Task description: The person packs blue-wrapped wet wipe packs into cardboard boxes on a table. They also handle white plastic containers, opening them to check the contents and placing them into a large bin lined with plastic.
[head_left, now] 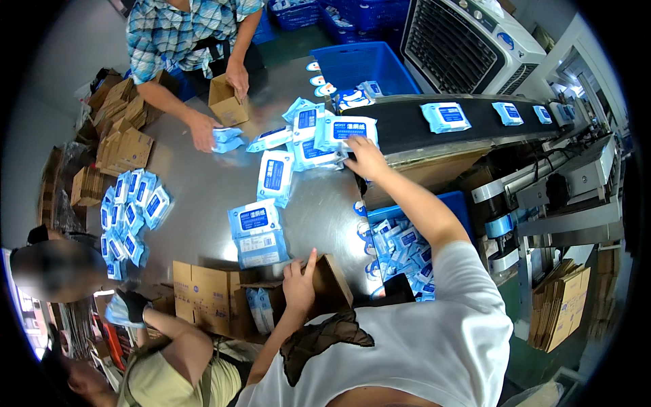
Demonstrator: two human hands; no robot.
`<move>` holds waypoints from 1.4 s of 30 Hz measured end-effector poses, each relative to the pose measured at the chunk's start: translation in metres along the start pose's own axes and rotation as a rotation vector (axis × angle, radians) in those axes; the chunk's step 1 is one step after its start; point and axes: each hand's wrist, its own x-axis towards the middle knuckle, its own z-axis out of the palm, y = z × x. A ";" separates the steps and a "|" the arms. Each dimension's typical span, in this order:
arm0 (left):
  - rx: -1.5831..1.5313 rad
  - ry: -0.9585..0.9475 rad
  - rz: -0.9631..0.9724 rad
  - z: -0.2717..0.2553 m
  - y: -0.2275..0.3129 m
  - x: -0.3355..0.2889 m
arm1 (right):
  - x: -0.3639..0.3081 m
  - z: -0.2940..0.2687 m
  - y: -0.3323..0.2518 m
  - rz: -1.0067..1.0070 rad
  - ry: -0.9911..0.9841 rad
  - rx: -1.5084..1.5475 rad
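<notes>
I've got the open carton at the tabletop's near edge, packs inside. Left hand over it, fingers extended; can't tell if it grips anything. Right hand touches the top pack of the pile at the right edge; grasp unclear to me. Risk: dragging that pack could topple the loose pile; conveyor arrivals could crowd it.

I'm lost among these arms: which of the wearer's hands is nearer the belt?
Right. The right hand is at packs beside the belt; the left hand is farther off, at the open box.
</notes>
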 end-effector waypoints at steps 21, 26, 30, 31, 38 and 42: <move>-0.002 0.095 -0.040 -0.001 -0.002 0.002 | 0.074 0.073 -0.049 -0.049 -0.534 -0.328; -0.005 0.104 -0.036 0.001 0.006 0.007 | 0.009 0.088 -0.066 0.073 -0.440 -0.291; 0.023 0.167 -0.033 0.010 0.004 0.002 | -0.031 0.051 -0.101 0.123 -0.672 -0.146; 0.023 0.165 -0.034 0.012 0.003 0.001 | -0.048 0.035 -0.104 0.129 -0.744 -0.126; -0.037 0.298 0.028 0.023 0.000 0.004 | -0.162 0.015 -0.087 0.328 -0.530 -0.035; -0.152 0.300 0.018 0.023 -0.003 0.007 | -0.176 -0.023 -0.096 0.347 -0.013 0.497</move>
